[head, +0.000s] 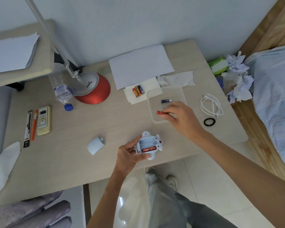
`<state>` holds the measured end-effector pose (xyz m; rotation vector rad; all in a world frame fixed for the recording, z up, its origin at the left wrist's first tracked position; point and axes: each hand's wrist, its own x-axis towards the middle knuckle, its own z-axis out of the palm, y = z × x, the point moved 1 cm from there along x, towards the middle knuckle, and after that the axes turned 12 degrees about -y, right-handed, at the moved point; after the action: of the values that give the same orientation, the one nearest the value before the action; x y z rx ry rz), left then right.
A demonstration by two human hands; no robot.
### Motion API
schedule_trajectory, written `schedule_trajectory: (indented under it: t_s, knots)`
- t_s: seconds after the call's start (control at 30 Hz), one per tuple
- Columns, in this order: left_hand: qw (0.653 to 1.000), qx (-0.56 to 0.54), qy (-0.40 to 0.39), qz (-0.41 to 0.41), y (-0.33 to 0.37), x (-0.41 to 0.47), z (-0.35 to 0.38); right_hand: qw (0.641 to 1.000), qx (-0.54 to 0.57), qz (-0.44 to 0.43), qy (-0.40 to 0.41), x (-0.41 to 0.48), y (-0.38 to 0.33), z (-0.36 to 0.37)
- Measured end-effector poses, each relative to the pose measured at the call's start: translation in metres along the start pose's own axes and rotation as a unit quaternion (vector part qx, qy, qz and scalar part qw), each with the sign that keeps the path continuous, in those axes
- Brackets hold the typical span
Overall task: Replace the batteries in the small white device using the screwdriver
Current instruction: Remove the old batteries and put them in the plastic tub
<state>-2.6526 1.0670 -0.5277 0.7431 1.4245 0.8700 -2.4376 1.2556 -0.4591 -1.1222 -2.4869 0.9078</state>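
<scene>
While the left hand [130,153] curls its fingers and thumb round a small white plastic device [146,134] just above the near edge of a pale beige table [72,162], we see the device's battery bay open and facing up; one red battery [148,149] sits in the slot nearest us.

The right hand [179,117] reaches farther back and pinches a second red cylindrical battery [160,112] between thumb and fingertips, over a shallow clear plastic container [149,104]; a blue-and-white battery [166,101] lies inside that container, just beyond the fingers and apart from them.

Three more batteries [138,91], red, orange and dark blue, lie side by side on a folded white tissue [130,97] just left of the container; a rounded white plastic cover [95,145] lies on the table left of the device, apart from it.

Well to the left, we note a cream remote control [43,120] beside a slim orange-handled tool [33,127]; whether this is the screwdriver we cannot tell at this size.

A red-domed lamp base [92,89] and a clear water bottle on its side [62,92] stand behind them; a coiled white cable [211,107] and a black ring [209,121] lie right of the container.
</scene>
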Motion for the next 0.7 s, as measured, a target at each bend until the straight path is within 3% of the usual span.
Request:
schedule_trajectory:
  t_s: [0.3,0.7]
  knots:
    - [1.000,-0.001,-0.007,-0.003,0.001,0.004,-0.001,0.972,-0.159,0.058,-0.164,0.064,0.047,-0.005]
    - [1.000,0.015,-0.012,-0.010,0.000,0.002,-0.004,0.969,-0.138,0.084,-0.185,0.073,0.048,0.004]
